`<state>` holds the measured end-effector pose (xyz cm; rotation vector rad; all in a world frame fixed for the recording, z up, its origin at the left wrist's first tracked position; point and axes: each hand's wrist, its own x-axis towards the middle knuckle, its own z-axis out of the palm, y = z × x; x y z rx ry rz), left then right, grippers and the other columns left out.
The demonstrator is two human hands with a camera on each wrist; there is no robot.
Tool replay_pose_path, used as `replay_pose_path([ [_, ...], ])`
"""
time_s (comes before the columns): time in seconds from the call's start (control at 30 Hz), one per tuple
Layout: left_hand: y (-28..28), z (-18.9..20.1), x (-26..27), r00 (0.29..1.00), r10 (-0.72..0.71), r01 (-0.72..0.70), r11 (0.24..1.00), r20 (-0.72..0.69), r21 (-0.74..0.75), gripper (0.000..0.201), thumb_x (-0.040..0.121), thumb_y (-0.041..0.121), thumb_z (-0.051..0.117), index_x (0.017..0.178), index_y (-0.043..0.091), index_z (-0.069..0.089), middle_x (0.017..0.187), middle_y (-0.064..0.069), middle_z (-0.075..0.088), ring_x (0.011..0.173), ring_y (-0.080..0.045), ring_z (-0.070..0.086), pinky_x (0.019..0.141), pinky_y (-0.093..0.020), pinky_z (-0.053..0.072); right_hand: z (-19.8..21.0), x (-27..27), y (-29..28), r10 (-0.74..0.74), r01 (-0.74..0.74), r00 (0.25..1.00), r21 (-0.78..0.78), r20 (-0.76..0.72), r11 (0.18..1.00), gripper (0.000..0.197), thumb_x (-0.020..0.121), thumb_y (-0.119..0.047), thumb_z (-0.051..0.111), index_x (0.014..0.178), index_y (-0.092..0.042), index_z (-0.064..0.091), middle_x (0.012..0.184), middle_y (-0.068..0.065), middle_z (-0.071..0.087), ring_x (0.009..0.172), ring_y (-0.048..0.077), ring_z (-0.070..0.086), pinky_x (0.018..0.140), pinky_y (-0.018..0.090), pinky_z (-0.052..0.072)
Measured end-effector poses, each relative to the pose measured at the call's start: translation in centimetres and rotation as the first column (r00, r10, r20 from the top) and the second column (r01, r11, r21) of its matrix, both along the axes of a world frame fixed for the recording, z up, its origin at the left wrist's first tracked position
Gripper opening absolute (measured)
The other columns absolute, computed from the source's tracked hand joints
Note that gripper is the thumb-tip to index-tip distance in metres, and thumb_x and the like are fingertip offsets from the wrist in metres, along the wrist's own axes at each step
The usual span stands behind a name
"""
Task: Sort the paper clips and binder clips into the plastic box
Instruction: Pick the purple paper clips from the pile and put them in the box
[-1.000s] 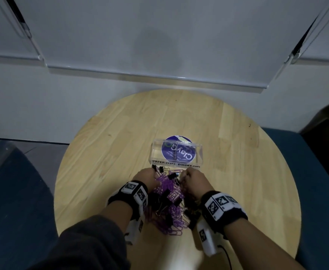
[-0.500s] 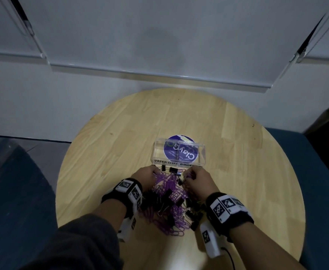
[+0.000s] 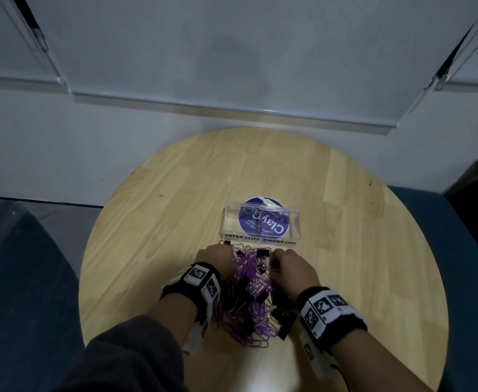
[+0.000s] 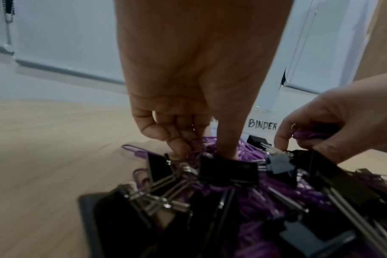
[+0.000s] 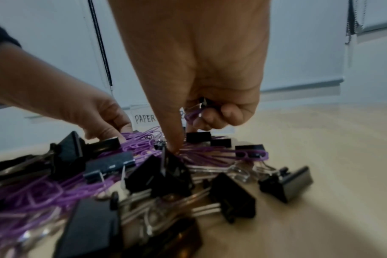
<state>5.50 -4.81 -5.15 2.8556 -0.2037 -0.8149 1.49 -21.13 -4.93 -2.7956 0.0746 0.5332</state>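
- Purple paper clips (image 3: 249, 295) and black binder clips (image 3: 240, 290) lie tangled in one heap on our round wooden counter (image 3: 153, 250), just in front of the plastic box (image 3: 262, 222).
- The clear box sits past the heap, its near wall lettered "PAPER CLIPS" on the left and "BINDER CLIPS" on the right; a purple round sticker shows through it.
- Our left hand (image 3: 215, 260) reaches down into the heap's left side, fingers (image 4: 179, 139) curled among paper clips; we cannot tell whether it grips any.
- Our right hand (image 3: 291, 268) is at the heap's right side, fingers (image 5: 212, 118) curled round a few purple paper clips and a black clip.
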Motion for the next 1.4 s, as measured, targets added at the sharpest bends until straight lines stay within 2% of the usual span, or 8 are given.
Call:
replay_pose_path([
  [0.23, 0.4, 0.3, -0.2, 0.999, -0.005, 0.007, 0.999, 0.046, -0.051, 0.028, 0.092, 0.021, 0.049, 0.113, 0.007, 0.060, 0.121, -0.012, 0.063, 0.113, -0.029, 0.059, 0.092, -0.035, 0.047, -0.2, 0.1, 0.3, 0.109, -0.103, 0.992, -0.099, 0.061, 0.990, 0.024, 0.093, -0.015, 0.044, 0.111, -0.011, 0.060, 0.115, 0.010, 0.054, 0.099, 0.031, 0.059, 0.077, 0.035, 0.047],
  [0.57, 0.9, 1.0, -0.6, 0.994, 0.082, -0.097, 0.965, -0.072, -0.244, 0.036, 0.096, 0.004, 0.037, 0.131, 0.001, 0.045, 0.129, -0.021, 0.055, 0.118, -0.032, 0.055, 0.095, -0.034, 0.044, 2.6, 0.2, -1.3, -0.051, 0.046, 0.998, 0.168, 0.022, 0.985, 0.027, 0.092, -0.007, 0.047, 0.117, -0.009, 0.055, 0.117, 0.015, 0.063, 0.105, 0.029, 0.060, 0.082, 0.032, 0.046],
  [0.73, 1.9, 1.4, -0.8, 0.989, 0.121, -0.142, 0.943, -0.086, -0.300, 0.031, 0.102, 0.015, 0.031, 0.125, -0.002, 0.044, 0.109, -0.021, 0.061, 0.102, -0.033, 0.059, 0.077, -0.033, 0.039, 3.4, 0.3, -0.2, 0.183, -0.167, 0.980, -0.173, 0.083, 0.971, 0.025, 0.092, -0.017, 0.044, 0.106, -0.013, 0.064, 0.110, 0.009, 0.066, 0.105, 0.029, 0.057, 0.084, 0.035, 0.045],
  [0.97, 3.3, 1.0, -1.4, 0.985, 0.158, -0.171, 0.937, -0.065, -0.305, 0.036, 0.101, 0.037, 0.034, 0.111, 0.005, 0.047, 0.106, -0.021, 0.062, 0.103, -0.033, 0.060, 0.075, -0.034, 0.038, 0.0, 1.1, 3.1, 0.629, -0.604, 0.775, -0.217, 0.063, 0.767, 0.044, 0.093, -0.012, 0.048, 0.136, -0.021, 0.046, 0.147, 0.002, 0.039, 0.128, 0.030, 0.038, 0.104, 0.042, 0.030],
  [1.1, 3.9, 0.7, -1.7, 0.988, 0.145, -0.154, 0.935, -0.051, -0.319, 0.029, 0.103, 0.035, 0.027, 0.097, 0.011, 0.041, 0.111, -0.023, 0.062, 0.104, -0.034, 0.059, 0.081, -0.036, 0.041, -0.4, 1.2, 2.9, 0.635, -0.588, 0.768, -0.305, 0.081, 0.750, 0.037, 0.094, -0.012, 0.046, 0.130, -0.018, 0.049, 0.133, 0.008, 0.047, 0.123, 0.030, 0.040, 0.103, 0.041, 0.031],
  [1.23, 4.1, 1.1, -1.6, 0.989, 0.122, -0.144, 0.931, -0.086, -0.336, 0.036, 0.103, 0.030, 0.032, 0.120, 0.004, 0.050, 0.116, -0.024, 0.063, 0.109, -0.034, 0.058, 0.083, -0.035, 0.042, -0.2, 0.9, 2.3, 0.640, -0.591, 0.764, -0.304, 0.088, 0.747, 0.029, 0.092, -0.010, 0.049, 0.119, -0.013, 0.057, 0.119, 0.008, 0.059, 0.112, 0.030, 0.049, 0.096, 0.041, 0.037],
  [1.33, 4.3, 2.0, -1.6, 0.992, 0.083, -0.113, 0.931, -0.098, -0.347, 0.033, 0.102, 0.024, 0.038, 0.127, 0.006, 0.050, 0.123, -0.020, 0.062, 0.113, -0.032, 0.058, 0.090, -0.033, 0.045, 0.3, 0.6, 2.2, 0.608, -0.555, 0.781, -0.290, 0.140, 0.780, 0.017, 0.070, -0.016, 0.076, 0.085, -0.019, 0.070, 0.081, -0.001, 0.070, 0.080, 0.023, 0.063, 0.072, 0.032, 0.051],
  [1.4, 4.5, 2.9, -1.5, 0.994, 0.049, -0.080, 0.943, -0.102, -0.324, 0.034, 0.101, 0.022, 0.039, 0.130, 0.008, 0.050, 0.127, -0.015, 0.060, 0.114, -0.029, 0.057, 0.090, -0.029, 0.043, 1.0, 0.6, 2.0, 0.553, -0.524, 0.816, -0.189, 0.170, 0.831, 0.011, 0.074, -0.015, 0.073, 0.084, -0.017, 0.069, 0.081, 0.001, 0.070, 0.082, 0.024, 0.063, 0.073, 0.031, 0.049],
])
